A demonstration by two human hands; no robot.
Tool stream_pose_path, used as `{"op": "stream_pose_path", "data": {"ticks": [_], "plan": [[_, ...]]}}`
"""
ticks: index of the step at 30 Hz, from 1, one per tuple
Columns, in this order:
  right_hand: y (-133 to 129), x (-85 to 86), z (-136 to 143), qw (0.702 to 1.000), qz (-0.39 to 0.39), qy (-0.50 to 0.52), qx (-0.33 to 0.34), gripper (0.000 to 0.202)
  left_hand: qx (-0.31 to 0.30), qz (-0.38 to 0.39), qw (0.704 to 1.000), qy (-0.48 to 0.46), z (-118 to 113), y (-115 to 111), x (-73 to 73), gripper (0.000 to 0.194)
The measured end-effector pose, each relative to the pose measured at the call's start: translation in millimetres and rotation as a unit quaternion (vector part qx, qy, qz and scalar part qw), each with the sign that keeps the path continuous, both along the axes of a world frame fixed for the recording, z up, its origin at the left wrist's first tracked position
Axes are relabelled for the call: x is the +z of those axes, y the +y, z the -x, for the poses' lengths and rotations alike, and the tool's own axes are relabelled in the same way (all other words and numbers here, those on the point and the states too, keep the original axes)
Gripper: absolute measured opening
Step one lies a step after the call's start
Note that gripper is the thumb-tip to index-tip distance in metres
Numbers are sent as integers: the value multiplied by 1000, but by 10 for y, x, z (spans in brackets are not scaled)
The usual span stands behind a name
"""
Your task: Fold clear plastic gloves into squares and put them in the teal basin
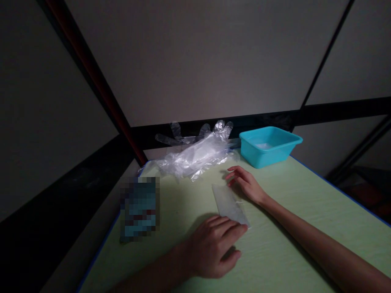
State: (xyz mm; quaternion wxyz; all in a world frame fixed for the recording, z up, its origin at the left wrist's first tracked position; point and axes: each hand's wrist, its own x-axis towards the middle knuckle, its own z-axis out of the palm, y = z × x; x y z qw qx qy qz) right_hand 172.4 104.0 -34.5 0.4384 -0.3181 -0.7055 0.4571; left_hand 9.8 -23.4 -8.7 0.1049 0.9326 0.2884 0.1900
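Note:
A small translucent plastic pouch (229, 203) lies flat on the green table (183, 203) between my hands. My left hand (218, 246) rests at the pouch's near end, its fingers stretched over that edge and the thumb apart. Beside the pouch's far right corner hovers my right hand (244, 185), open, with its fingers slightly curled and apart and nothing visible in them. Whether its fingertips touch the table, I cannot tell.
Clear disposable plastic gloves (195, 156) are heaped along the table's back edge. A turquoise plastic basin (259, 156) stands at the back right corner, something pale inside. A blurred-out bluish packet (139, 209) lies on the left. Behind the table rises a panelled wall (214, 61).

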Motion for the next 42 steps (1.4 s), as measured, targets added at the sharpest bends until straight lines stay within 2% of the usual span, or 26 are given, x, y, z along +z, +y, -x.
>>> {"op": "stream_pose_path", "data": {"ticks": [4,7,9,11,13,15,19,24,31,34,39,42], "plan": [[16,-1,3,999,-36,-27,-19,20,11,18,999,-27,-3,-9,11,43],[-32,84,-25,991,-104,-74,-34,16,66,46,993,-90,-1,37,-19,34],[-95,169,-71,979,-165,-121,-3,16,134,57,978,-146,11,111,-62,26],[-180,254,-136,957,-227,-171,62,16,194,53,963,-181,38,211,-102,23],[-280,315,-207,930,-270,-223,114,17,212,33,962,-167,79,306,-124,23],[-377,341,-269,906,-295,-271,139,19,217,10,968,-126,122,370,-130,28],[-472,311,-339,886,-318,-311,130,22,253,0,965,-72,161,389,-138,51],[-397,257,-364,878,-323,-336,111,25,246,1,968,-47,154,362,-182,66],[-356,238,-426,864,-337,-361,102,23,233,8,972,-36,161,369,-184,72],[-409,310,-453,848,-359,-369,129,23,234,17,969,-81,167,373,-149,64],[-557,466,-456,790,-407,-419,186,28,243,34,949,-196,174,383,-140,34],[-641,525,-443,771,-426,-429,198,29,235,55,947,-212,173,393,-165,30]]}}
